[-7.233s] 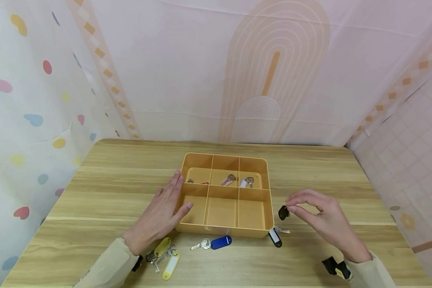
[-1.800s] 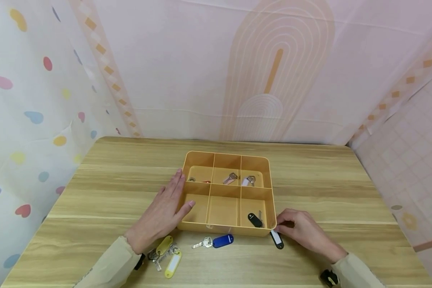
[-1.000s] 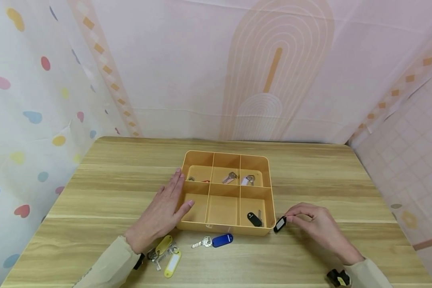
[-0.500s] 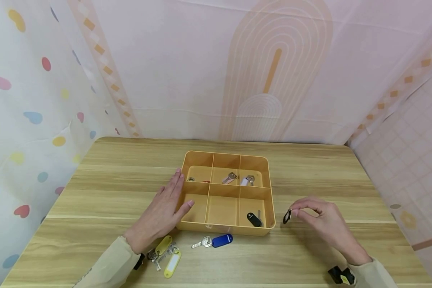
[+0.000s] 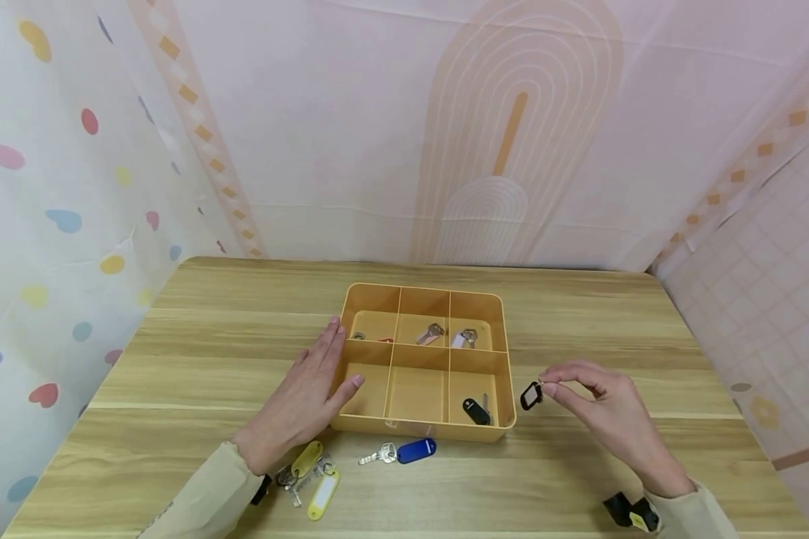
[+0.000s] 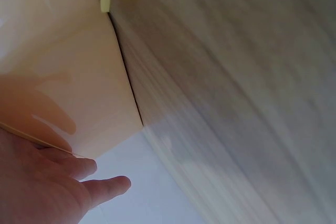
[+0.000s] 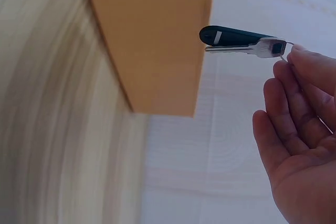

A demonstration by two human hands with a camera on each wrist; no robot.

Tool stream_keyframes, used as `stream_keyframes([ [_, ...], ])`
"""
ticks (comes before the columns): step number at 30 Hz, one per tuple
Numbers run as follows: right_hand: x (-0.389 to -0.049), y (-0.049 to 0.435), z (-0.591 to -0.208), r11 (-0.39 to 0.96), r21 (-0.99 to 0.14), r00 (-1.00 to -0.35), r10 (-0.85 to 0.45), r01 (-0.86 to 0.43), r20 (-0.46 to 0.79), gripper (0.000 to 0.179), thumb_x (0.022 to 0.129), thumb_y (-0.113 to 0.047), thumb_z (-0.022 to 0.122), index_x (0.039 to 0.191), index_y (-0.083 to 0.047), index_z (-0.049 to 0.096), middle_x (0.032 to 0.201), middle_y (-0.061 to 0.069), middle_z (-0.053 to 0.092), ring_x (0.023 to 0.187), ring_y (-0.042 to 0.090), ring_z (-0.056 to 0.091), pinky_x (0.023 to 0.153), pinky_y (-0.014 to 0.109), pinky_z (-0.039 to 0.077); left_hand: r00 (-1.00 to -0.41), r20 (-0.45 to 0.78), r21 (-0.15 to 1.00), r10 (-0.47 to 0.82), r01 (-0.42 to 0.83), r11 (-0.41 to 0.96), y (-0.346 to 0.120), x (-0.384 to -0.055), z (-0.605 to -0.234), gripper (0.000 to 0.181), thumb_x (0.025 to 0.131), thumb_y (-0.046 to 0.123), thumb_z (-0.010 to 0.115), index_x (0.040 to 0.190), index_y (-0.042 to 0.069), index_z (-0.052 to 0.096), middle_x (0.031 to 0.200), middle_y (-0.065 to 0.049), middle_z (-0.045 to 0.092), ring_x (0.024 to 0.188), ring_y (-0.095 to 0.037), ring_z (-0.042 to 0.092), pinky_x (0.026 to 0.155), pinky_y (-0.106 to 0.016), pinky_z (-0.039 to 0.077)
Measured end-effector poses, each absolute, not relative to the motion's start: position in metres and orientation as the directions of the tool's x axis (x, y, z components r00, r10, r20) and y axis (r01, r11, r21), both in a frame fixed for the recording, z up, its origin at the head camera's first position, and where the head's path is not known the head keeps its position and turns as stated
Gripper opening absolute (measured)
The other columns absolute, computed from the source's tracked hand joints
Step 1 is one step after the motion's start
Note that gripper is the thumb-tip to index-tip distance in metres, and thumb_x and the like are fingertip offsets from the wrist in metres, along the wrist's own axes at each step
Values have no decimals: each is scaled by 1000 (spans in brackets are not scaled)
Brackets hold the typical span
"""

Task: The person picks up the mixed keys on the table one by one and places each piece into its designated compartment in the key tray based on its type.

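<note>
An orange six-compartment box (image 5: 438, 431) stands on the wooden table. My left hand (image 5: 297, 412) rests along its left wall, fingers fairly straight and thumb over the front-left compartment. Just right of the box, my right hand (image 5: 610, 408) pinches a metal ring between thumb and fingertips. From that ring hang a black key tag (image 5: 530, 396) with a white label and a silver key (image 7: 269, 48), both off the table. Another black-tagged key (image 5: 476, 411) lies in the front-right compartment. Small keys, among them one with a white tag (image 5: 459, 339), lie in the back row.
In front of the box lies a key with a blue tag (image 5: 416, 451). Nearer my left wrist is a small heap of keys with yellow tags (image 5: 323, 495). Patterned curtains (image 5: 350, 135) close off the table's back and sides.
Earlier, my right hand held another black-tagged key, which now lies in the front-right compartment. It then lifted the second one off the table beside the box. My left hand has stayed put.
</note>
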State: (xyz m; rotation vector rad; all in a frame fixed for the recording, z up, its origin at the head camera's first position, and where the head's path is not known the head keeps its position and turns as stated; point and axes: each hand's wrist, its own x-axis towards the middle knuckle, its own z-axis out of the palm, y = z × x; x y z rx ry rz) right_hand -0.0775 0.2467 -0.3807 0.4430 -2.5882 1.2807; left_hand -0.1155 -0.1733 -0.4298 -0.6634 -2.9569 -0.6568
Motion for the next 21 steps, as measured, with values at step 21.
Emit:
stream_keyframes([
  [21, -90, 220, -376, 494, -784, -926, -184, -377, 330, 13, 93, -6, 77, 97, -18, 81, 103, -6, 76, 100, 7, 69, 92, 16, 52, -912, 120, 408, 393, 406, 818, -172, -115, -430, 84, 109, 52, 40, 163, -3, 8, 173, -18, 1, 158, -35, 12, 122, -63, 21],
])
